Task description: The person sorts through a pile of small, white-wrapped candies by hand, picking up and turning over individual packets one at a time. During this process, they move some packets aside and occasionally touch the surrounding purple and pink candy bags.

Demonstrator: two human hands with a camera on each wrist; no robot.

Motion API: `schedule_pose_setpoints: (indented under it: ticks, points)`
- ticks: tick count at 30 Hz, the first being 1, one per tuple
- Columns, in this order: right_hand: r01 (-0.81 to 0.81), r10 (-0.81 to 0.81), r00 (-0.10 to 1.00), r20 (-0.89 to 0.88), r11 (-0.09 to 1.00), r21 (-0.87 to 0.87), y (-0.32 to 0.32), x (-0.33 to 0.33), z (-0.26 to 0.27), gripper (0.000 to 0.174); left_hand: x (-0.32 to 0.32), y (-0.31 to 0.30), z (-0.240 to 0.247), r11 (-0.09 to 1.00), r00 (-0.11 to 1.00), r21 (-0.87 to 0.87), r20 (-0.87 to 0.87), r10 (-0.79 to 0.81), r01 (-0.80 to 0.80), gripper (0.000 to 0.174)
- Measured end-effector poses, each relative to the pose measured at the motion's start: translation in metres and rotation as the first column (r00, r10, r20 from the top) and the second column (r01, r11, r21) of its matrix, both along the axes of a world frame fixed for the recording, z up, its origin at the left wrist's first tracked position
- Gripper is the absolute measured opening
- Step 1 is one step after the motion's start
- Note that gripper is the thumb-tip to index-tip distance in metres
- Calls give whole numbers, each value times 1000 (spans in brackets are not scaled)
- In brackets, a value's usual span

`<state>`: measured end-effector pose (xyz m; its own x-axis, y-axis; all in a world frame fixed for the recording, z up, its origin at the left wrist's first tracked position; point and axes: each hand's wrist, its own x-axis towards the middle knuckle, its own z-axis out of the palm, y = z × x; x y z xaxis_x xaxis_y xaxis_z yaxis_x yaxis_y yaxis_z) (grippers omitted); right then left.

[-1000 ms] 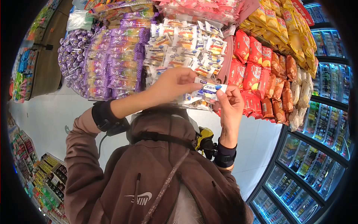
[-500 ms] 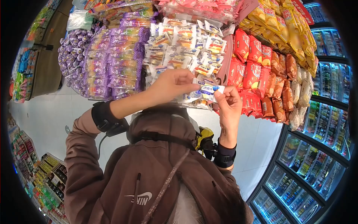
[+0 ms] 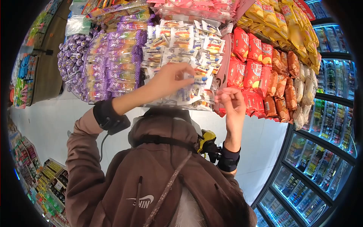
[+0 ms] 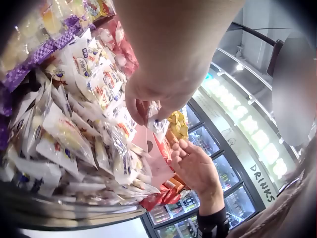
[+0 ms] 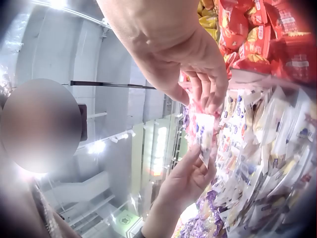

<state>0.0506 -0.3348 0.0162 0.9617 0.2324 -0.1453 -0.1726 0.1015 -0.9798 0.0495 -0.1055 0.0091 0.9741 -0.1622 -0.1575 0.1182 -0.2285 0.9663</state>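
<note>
My left hand (image 3: pixel 172 80) pinches a small white and blue snack packet (image 3: pixel 200 80) between thumb and fingers, over the heap of like white packets (image 3: pixel 177 41). In the left wrist view the packet (image 4: pixel 157 124) sticks out below the fingertips. To the right, my right hand (image 3: pixel 233 101) is raised with loosely bent fingers and holds nothing. A gap separates it from the packet in the head view. The right wrist view has the packet (image 5: pixel 204 131) upright in the left hand (image 5: pixel 185 176), just below the right hand (image 5: pixel 183 62).
Purple-edged candy packs (image 3: pixel 123 64) and purple-wrapped lollipops (image 3: pixel 75 53) lie left of the white heap. Red packets (image 3: pixel 252 56), brown packets (image 3: pixel 281 83) and yellow bags (image 3: pixel 291 22) fill the right side. A pink divider (image 4: pixel 153 161) borders the heap. Lit drink coolers (image 3: pixel 329 113) stand farther right.
Both hands gripped the packet's ends before. The right hand has let go, and the left hand has drawn the packet slightly leftward and up. The view has shifted a little.
</note>
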Motion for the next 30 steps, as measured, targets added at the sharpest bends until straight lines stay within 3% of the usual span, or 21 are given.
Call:
schedule_pose_setpoints:
  ticks: [4,7,13,16,19,25,30]
  points:
    - [86,-85,994,68,996,-15,-21,3,0,14,31,-8,-3,984,965,179,259,-32,-15,19]
    - [105,-105,994,34,994,10,-24,1,4,14,44,-27,-20,950,865,308,487,-122,-40,17]
    - [116,-116,993,-5,992,51,-26,-4,2,12,56,-47,-32,798,834,602,453,-314,-26,16]
    - [124,-124,992,-7,992,27,-26,-5,4,12,52,-46,-33,719,726,686,552,-411,-114,17]
    - [111,-111,994,-2,994,21,-25,-4,4,12,51,-46,-32,632,729,759,519,-446,-154,16]
    - [72,-72,997,26,997,25,-17,-3,3,11,48,-41,-25,713,721,675,589,-365,-191,15]
    - [59,-60,998,33,998,21,-10,-3,6,11,34,5,8,792,706,498,698,-124,-353,14]
